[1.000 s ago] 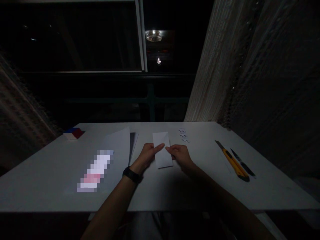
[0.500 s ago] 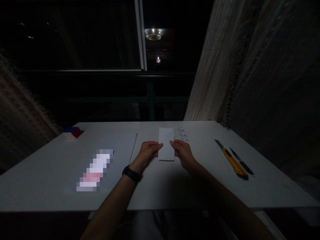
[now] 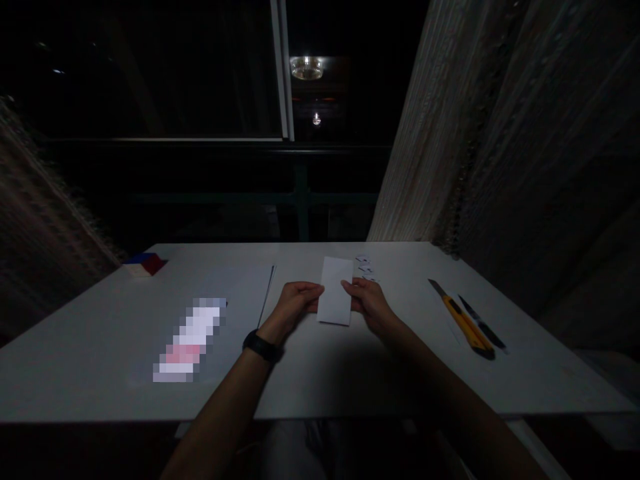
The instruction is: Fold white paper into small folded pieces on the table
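Observation:
A narrow white piece of folded paper [image 3: 336, 293] is held upright-long over the middle of the table, tilted slightly to the right at its far end. My left hand [image 3: 295, 303] pinches its left edge between thumb and fingers; a dark band circles that wrist. My right hand [image 3: 370, 301] grips the right edge the same way, thumb on top. Just beyond the right hand lie several small white paper pieces with dark marks [image 3: 365, 265], partly hidden by that hand.
On the right of the white table [image 3: 400, 387] lie a yellow box cutter [image 3: 469, 327] and a dark-handled knife [image 3: 483, 323], blades pointing away. To the left are large white sheets [image 3: 245, 293] with a bright pixelated patch [image 3: 193, 340]. A coloured cube [image 3: 144, 264] stands at the far left.
The folded paper has turned slightly clockwise, its far end shifting right. Both hands keep their hold and have hardly moved.

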`<state>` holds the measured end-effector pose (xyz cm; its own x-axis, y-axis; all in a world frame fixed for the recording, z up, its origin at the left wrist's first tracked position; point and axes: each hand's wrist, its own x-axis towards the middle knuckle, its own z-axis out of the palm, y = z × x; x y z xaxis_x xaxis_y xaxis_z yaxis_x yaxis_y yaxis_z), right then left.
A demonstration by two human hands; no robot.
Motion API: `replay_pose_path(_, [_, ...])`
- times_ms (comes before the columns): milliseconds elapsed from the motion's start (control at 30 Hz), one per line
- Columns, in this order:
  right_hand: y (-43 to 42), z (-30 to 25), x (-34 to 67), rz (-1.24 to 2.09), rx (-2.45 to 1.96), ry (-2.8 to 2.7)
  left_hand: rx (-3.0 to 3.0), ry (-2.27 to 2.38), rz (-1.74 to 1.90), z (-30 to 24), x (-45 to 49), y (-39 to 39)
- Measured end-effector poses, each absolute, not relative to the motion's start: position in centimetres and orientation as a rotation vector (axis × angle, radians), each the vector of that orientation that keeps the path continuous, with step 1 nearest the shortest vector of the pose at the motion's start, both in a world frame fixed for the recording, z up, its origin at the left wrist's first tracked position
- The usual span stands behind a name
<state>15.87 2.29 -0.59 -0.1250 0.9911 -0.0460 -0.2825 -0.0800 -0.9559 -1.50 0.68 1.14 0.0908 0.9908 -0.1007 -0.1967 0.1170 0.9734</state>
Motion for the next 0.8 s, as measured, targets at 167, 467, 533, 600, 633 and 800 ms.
replay_pose_path(167, [2.22,-0.5,16.08,1.468,-0.956,-1.021,1.018,1.044,1.16,1.34,-1.49,0.63])
replay_pose_path(467, [2.11,-0.36,15.95,1.476,-0.958,-1.011,1.1,1.004,1.07,1.34,-1.2,0.35])
replay_pose_path(533, [2.09,-0.27,15.95,1.491,-0.96,-1.026,1.103,1.005,1.081,1.29,-1.27,0.4])
replay_pose_path(600, [2.07,-0.18,15.97,1.511,-0.97,-1.055,1.097,0.998,1.099,1.26,-1.41,0.49])
replay_pose_path(633, [2.06,-0.16,15.97,1.518,-0.983,-1.066,1.092,0.988,1.104,1.25,-1.49,0.53])
replay_pose_path(800, [2.24,-0.18,16.09,1.541,-1.016,-1.096,1.088,0.971,1.099,1.35,-1.68,0.61])
